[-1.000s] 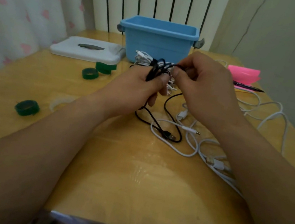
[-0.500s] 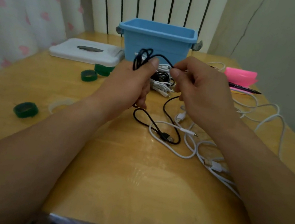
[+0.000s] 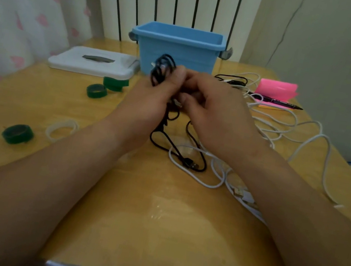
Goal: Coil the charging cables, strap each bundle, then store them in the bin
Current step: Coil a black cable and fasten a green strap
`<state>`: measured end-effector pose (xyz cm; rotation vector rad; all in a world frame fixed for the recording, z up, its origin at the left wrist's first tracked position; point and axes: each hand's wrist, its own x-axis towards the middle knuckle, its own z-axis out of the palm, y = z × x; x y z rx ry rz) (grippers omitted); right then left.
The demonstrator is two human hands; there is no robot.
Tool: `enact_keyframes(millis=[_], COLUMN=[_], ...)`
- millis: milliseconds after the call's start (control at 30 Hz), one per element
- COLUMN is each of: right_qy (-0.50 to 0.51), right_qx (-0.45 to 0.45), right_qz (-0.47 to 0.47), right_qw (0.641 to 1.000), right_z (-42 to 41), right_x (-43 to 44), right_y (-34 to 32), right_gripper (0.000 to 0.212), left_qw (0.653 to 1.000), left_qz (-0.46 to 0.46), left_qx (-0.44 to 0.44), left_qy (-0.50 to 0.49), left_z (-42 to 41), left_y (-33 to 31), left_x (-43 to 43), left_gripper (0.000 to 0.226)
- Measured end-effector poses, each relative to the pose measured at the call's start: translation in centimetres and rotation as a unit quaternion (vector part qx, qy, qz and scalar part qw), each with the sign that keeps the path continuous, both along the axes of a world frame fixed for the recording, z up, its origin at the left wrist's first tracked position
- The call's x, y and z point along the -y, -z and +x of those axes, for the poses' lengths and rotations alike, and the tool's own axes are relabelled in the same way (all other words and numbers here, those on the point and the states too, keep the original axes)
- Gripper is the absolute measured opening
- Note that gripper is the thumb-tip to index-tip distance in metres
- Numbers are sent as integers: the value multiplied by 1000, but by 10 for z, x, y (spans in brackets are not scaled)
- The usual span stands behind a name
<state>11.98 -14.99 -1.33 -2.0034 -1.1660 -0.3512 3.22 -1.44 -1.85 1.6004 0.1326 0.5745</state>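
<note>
My left hand (image 3: 152, 100) pinches a coil of black cable (image 3: 162, 69) held upright in front of the blue bin (image 3: 177, 51). My right hand (image 3: 215, 111) is closed on the same cable just right of the coil. The cable's loose tail hangs down to the table and ends in a black plug (image 3: 191, 165). Several white cables (image 3: 287, 133) lie tangled to the right. Green strap rolls (image 3: 18, 133) (image 3: 96, 90) (image 3: 115, 83) lie on the left of the table.
A white flat box (image 3: 93, 61) lies left of the bin. A pink sticky-note pad (image 3: 275, 92) with a black pen (image 3: 274, 101) sits at the back right. A pale ring (image 3: 61, 129) lies near the left forearm. A radiator and curtain stand behind the wooden table (image 3: 154, 223).
My right hand moved left until it met my left hand at the coil. The black loop that spanned between the hands has gathered into the coil.
</note>
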Motion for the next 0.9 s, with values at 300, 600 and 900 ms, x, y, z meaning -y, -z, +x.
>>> enact_keyframes(millis=[300,600,900], right_qy=[6,27,8], right_qx=[32,5,-42], right_qz=[-89,10,23], right_qw=[995,1000,999], right_z=[12,16,13], right_x=[9,10,7], right_y=[-3,-10,-9], right_gripper=[18,12,20], left_qw=[921,972,969], left_qz=[-373,206,209], left_qx=[111,-115,-125], left_qy=[9,-8,-44], left_z=[-9,-15,-15], left_y=[-21,-17,-14], left_x=[-41,-26,-18], left_gripper=[31,28,42])
